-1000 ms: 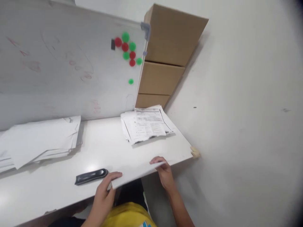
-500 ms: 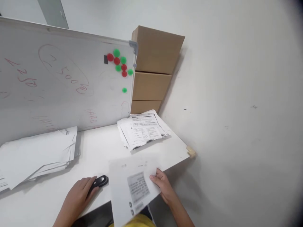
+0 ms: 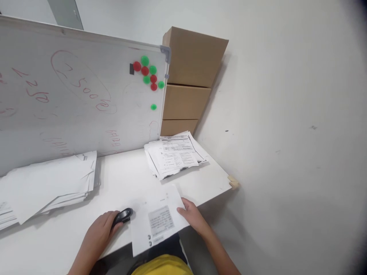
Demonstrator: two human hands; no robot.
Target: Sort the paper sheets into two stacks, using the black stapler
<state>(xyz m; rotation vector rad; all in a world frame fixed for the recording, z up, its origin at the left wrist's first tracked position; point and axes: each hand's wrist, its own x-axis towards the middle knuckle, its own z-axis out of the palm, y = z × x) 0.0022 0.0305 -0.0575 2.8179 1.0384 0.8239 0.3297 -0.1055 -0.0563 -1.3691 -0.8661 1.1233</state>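
Note:
My left hand [image 3: 101,232] is wrapped round a black stapler [image 3: 123,217] that rests on the white table near its front edge. Between finger and thumb of my right hand [image 3: 192,215], the right edge of a printed sheet of paper [image 3: 160,221] is pinched. A grey text block and small marks show on the sheet. Its left edge lies right at the stapler's front end; whether it sits between the jaws I cannot tell. The sheet's near part hangs over the table's front edge.
A stack of printed papers [image 3: 177,156] lies at the table's back right. A larger pile of white sheets [image 3: 57,183] is on the left. Behind stand a whiteboard [image 3: 86,126] with round magnets and cardboard boxes [image 3: 186,101]. A wall [image 3: 286,114] rises on the right.
The sheet in my right hand has moved left and away from me, turning a little, so its left edge meets the stapler. My left hand keeps its grip on the stapler.

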